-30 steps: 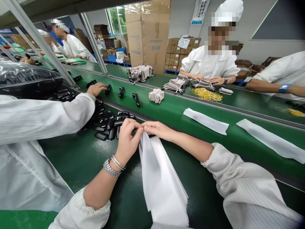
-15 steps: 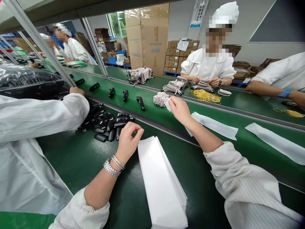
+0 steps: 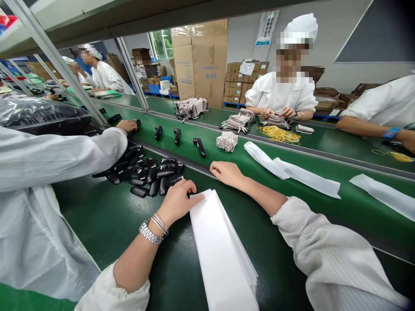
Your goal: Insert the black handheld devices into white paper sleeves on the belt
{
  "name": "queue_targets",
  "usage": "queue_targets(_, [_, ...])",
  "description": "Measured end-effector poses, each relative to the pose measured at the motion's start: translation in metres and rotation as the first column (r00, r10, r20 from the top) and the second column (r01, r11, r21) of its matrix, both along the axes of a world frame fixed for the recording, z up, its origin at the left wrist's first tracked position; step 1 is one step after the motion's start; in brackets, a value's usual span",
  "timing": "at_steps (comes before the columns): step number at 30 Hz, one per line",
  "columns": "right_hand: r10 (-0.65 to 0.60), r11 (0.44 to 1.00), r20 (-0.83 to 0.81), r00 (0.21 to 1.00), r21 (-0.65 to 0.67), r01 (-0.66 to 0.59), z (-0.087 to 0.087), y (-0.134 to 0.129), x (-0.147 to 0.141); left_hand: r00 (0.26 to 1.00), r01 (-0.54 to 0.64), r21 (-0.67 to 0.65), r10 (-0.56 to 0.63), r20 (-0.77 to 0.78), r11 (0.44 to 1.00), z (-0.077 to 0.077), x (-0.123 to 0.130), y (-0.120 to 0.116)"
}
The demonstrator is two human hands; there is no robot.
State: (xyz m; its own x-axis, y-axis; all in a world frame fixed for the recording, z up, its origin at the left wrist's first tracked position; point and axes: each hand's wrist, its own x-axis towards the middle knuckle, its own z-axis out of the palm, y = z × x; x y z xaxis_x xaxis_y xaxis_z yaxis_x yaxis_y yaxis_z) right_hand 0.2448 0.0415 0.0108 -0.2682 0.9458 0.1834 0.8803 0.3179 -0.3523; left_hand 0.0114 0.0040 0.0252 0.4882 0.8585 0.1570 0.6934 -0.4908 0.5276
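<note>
My left hand (image 3: 178, 201) is at the far end of a stack of long white translucent sleeves (image 3: 220, 250). Its thumb lies on the near-left corner of that end, apart from the curled index finger. Over the belt's near edge, my right hand (image 3: 228, 173) has its fingers curled together, with nothing showing in them. Beyond it on the green belt (image 3: 246, 166), one white sleeve (image 3: 266, 160) overlaps another (image 3: 311, 179). A small bundle of greyish-pink pouches (image 3: 227, 141) sits just farther off.
Black thermometer-like devices (image 3: 177, 136) stand along the belt. A co-worker's hand (image 3: 128, 125) touches one at left. Several black plastic parts (image 3: 152, 172) are heaped beside my left hand. Across the belt, a person handles pouches (image 3: 275, 120) near yellow rubber bands (image 3: 280, 134).
My right hand has let go of a white sleeve on the belt and drawn back toward me. My left thumb has come down onto the stack. The belt items have shifted right.
</note>
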Motion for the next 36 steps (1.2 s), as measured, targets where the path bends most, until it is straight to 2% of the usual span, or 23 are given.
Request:
queue_targets(3, [-0.017,1.000,-0.024,1.000,-0.007,0.017,-0.002,0.001,0.001,0.997,0.056,-0.076,-0.060,-0.044,0.996,0.000,-0.003,0.002])
queue_targets(6, [-0.056,0.998,-0.068,0.996,-0.026,0.054,-0.002,0.013,-0.001,0.999,0.053,0.015,-0.053,0.002,0.999,0.001,-0.001,0.003])
queue_targets(9, [-0.170,0.985,-0.086,0.982,-0.023,0.169,0.001,0.040,-0.006,0.998,0.062,0.106,-0.060,-0.025,0.992,0.003,0.002,0.004])
queue_targets(13, [-0.338,0.938,-0.038,0.940,-0.091,0.334,-0.001,0.088,-0.012,0.988,0.151,0.092,-0.147,-0.050,0.984,0.003,0.005,0.000])
queue_targets(16, [-0.354,0.928,-0.037,0.934,-0.134,0.347,-0.009,0.113,-0.012,0.984,0.176,0.076,-0.175,-0.015,0.981,0.004,0.006,-0.003])
queue_targets(18, [-0.356,0.928,-0.147,0.923,-0.170,0.331,-0.013,0.118,-0.011,0.985,0.175,0.093,-0.175,-0.013,0.980,0.005,0.006,-0.004])
queue_targets(20, [-0.353,0.929,-0.399,0.846,-0.258,0.266,-0.014,0.109,-0.011,0.986,0.166,0.132,-0.165,-0.024,0.977,0.006,0.005,-0.004])
queue_targets(21, [-0.338,0.933,-0.551,0.763,-0.300,0.197,-0.013,0.101,-0.011,0.988,0.153,0.156,-0.151,-0.022,0.976,0.006,0.004,-0.004])
queue_targets(23, [-0.266,0.952,-0.802,0.535,-0.307,0.014,-0.007,0.075,-0.013,0.993,0.112,0.191,-0.115,0.004,0.975,0.006,0.003,-0.003])
queue_targets(25, [-0.179,0.960,-0.925,0.334,-0.239,-0.147,0.002,0.045,-0.015,0.996,0.078,0.205,-0.086,0.035,0.976,0.005,0.002,-0.003])
queue_targets(27, [-0.144,0.948,-0.962,0.232,-0.201,-0.247,0.011,0.018,-0.017,0.995,0.067,0.211,-0.081,0.058,0.975,0.004,0.002,-0.003])
queue_targets(29, [-0.133,0.938,-0.974,0.185,-0.184,-0.295,0.017,-0.002,-0.020,0.991,0.073,0.210,-0.094,0.092,0.975,0.004,0.003,-0.003])
queue_targets(32, [-0.111,0.930,-0.980,0.167,-0.161,-0.329,0.016,-0.014,-0.026,0.970,0.103,0.169,-0.137,0.202,0.980,0.005,0.005,-0.005])
queue_targets(36, [-0.053,0.931,-0.969,0.243,-0.135,-0.338,0.007,-0.017,-0.038,0.924,0.123,0.114,-0.155,0.350,0.986,0.010,0.006,-0.009])
